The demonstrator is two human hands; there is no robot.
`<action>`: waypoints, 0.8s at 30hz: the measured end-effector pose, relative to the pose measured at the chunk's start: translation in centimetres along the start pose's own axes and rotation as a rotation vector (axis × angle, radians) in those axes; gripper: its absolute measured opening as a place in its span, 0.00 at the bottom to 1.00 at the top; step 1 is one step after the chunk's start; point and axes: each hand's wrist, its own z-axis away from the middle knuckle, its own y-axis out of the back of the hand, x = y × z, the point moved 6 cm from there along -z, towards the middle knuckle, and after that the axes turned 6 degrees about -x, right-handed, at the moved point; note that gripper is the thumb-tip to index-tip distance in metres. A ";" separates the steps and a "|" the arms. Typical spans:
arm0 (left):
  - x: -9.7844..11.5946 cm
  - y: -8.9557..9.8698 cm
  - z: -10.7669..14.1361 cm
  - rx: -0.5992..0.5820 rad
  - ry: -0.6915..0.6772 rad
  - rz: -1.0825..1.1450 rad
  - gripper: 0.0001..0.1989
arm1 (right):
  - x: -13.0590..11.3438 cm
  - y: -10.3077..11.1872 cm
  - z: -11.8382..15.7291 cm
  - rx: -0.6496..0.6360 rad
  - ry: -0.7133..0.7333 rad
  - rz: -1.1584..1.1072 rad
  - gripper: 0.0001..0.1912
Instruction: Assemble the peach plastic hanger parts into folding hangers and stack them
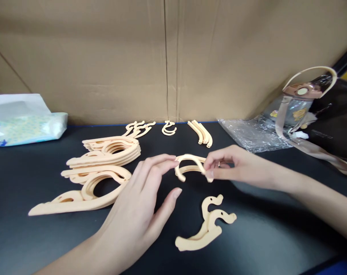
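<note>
My right hand [236, 168] pinches the right end of a beige curved plastic hook piece [189, 157], which looks like a folding hanger's hook. Another curved beige piece [189, 168] shows just behind it, partly covered. My left hand [150, 194] has its fingers stretched out and thumb apart, with the fingertips at the hook piece's left side; whether they touch it I cannot tell. In front of my right hand lie two overlapping beige hook-ended pieces [207, 229]. Left of my left hand are stacked folding hangers [116, 156], the nearer ones [84, 204] partly hidden by that hand.
Along the back of the black table [262, 236] lie small hook pieces [169, 130], wavy pieces [139, 129] and curved arms [202, 133]. A tissue pack [27, 122] is at left. Clear plastic bag [244, 133] and strapped bottle [296, 105] stand right. Cardboard [118, 57] walls the back.
</note>
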 end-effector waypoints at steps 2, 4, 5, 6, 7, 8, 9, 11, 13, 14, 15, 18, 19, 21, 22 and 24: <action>0.4 -0.4 0.0 -0.038 -0.068 -0.096 0.15 | 0.5 1.4 -0.1 0.054 -0.018 -0.035 0.08; 0.7 -1.1 0.1 -0.092 -0.139 -0.189 0.16 | 0.8 2.2 -0.2 0.079 -0.017 -0.027 0.10; 0.8 -1.4 0.1 -0.117 -0.161 -0.226 0.16 | 0.9 2.4 -0.2 0.083 -0.013 -0.005 0.10; 0.9 -1.7 0.1 -0.138 -0.171 -0.257 0.16 | 1.0 2.5 -0.2 0.087 -0.008 0.029 0.11; 0.9 -1.8 0.0 -0.155 -0.175 -0.279 0.16 | 1.0 2.6 -0.2 0.095 -0.001 0.070 0.11; 0.9 -1.9 0.0 -0.168 -0.176 -0.293 0.16 | 1.0 2.7 -0.1 0.103 0.007 0.110 0.11; 0.9 -1.9 0.0 -0.176 -0.175 -0.302 0.15 | 1.0 2.7 -0.1 0.108 0.012 0.144 0.11; 1.0 -1.8 -0.1 -0.175 -0.175 -0.311 0.16 | 1.0 2.6 0.0 0.110 0.016 0.180 0.10; 0.9 -1.9 0.0 -0.188 -0.172 -0.300 0.17 | 1.1 2.4 0.0 0.093 0.020 0.174 0.10; 0.8 -2.0 0.0 -0.198 -0.167 -0.286 0.16 | 1.2 2.3 0.0 0.082 0.022 0.163 0.09; 0.7 -2.1 0.0 -0.207 -0.158 -0.272 0.15 | 1.2 2.1 -0.1 0.070 0.022 0.148 0.09; 0.3 -2.2 0.1 -0.219 -0.126 -0.227 0.13 | 1.3 1.7 -0.3 0.037 0.007 0.086 0.07; 0.2 -2.1 0.0 -0.215 -0.111 -0.199 0.12 | 1.3 1.5 -0.3 0.034 0.001 0.068 0.06; 0.0 -1.8 -0.1 -0.190 -0.057 -0.102 0.12 | 1.3 1.3 -0.4 0.038 -0.004 0.041 0.06; -0.1 -1.5 -0.1 -0.172 -0.016 -0.035 0.11 | 1.3 1.3 -0.4 0.047 -0.005 0.034 0.06; -0.4 -1.0 -0.2 -0.121 0.080 0.094 0.10 | 1.2 1.2 -0.5 0.065 -0.007 0.023 0.06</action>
